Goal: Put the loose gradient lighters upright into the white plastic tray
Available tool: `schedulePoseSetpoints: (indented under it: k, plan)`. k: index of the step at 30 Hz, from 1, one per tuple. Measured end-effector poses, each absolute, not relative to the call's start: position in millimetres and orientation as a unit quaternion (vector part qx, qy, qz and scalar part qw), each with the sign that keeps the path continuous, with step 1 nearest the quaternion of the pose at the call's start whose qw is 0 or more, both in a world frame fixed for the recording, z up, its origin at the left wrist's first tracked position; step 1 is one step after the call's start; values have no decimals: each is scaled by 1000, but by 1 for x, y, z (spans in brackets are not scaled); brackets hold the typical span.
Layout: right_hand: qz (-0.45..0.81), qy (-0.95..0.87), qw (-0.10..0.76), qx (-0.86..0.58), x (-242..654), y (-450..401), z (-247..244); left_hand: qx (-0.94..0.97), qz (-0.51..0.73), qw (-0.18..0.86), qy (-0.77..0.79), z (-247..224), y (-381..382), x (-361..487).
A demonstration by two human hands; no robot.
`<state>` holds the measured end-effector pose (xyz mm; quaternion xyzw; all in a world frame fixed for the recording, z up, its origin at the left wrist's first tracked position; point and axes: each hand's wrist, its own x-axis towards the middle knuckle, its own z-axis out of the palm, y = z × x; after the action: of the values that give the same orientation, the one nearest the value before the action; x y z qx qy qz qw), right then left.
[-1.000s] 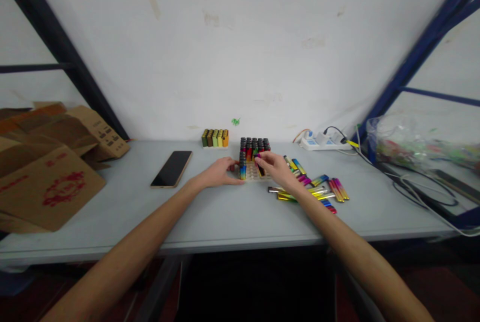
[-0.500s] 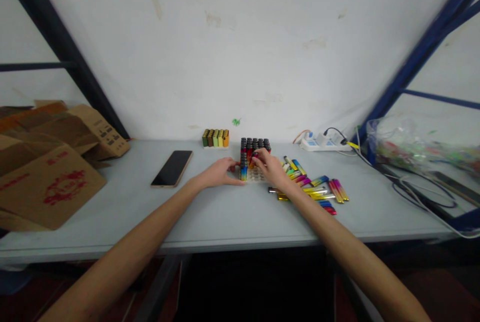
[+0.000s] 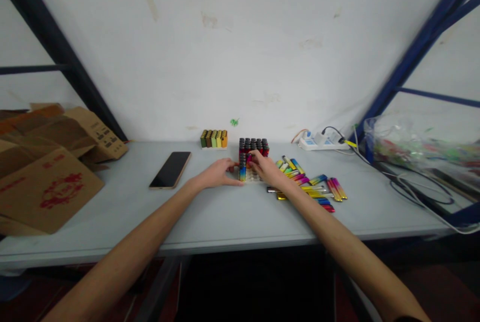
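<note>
Upright lighters with black tops [image 3: 254, 143] stand in rows at the back of a white holed tray [image 3: 255, 177]. Another row runs along the tray's left side, with a blue-and-yellow lighter [image 3: 242, 174] at its front corner. My left hand [image 3: 218, 174] grips the tray's left side, its thumb at the front corner and its fingers partly hidden behind the lighters. Between the fingertips of my right hand [image 3: 265, 167] is a pink lighter [image 3: 249, 159], held upright over the tray beside the left row. Its lower end is hard to make out.
Loose shiny lighters [image 3: 300, 178] lie in a pile right of the tray, partly under my right forearm. A second block of lighters [image 3: 214, 139] stands at the back. Around are a phone [image 3: 170, 169], cardboard boxes [image 3: 48, 182], a power strip [image 3: 322, 143] with cables, and plastic bags [image 3: 405, 142].
My right hand has moved slightly left and down with the pink lighter, closer to the left row. My left hand stays at the tray's corner. The whole view has shifted slightly.
</note>
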<state>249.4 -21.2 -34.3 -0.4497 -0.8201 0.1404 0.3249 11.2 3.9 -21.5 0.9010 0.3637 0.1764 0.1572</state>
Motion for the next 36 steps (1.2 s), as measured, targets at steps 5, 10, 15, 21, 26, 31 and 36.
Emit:
schedulePoseSetpoints:
  k: [5,10,15,21,26,31,36]
  plan:
    - [115,-818,320,-464,248,-31,-23,902,177,156,362,-23,6,10]
    - [28,-784,317,-533,279,-40,0,906,179,164,346,-22,6,10]
    - [-30,-698,183,-692,340,-32,1,911,172,148,343,-20,6,11]
    - [29,-638,86,-764,371,-27,-14,913,167,147,341,-22,7,11]
    - [42,-628,92,-772,376,-25,-13,909,177,153,346,-21,6,11]
    - [41,-642,113,-757,379,-24,-8,908,172,151,350,-19,5,12]
    - [162,-658,308,-668,367,-30,0,908,168,150,353,-21,6,11]
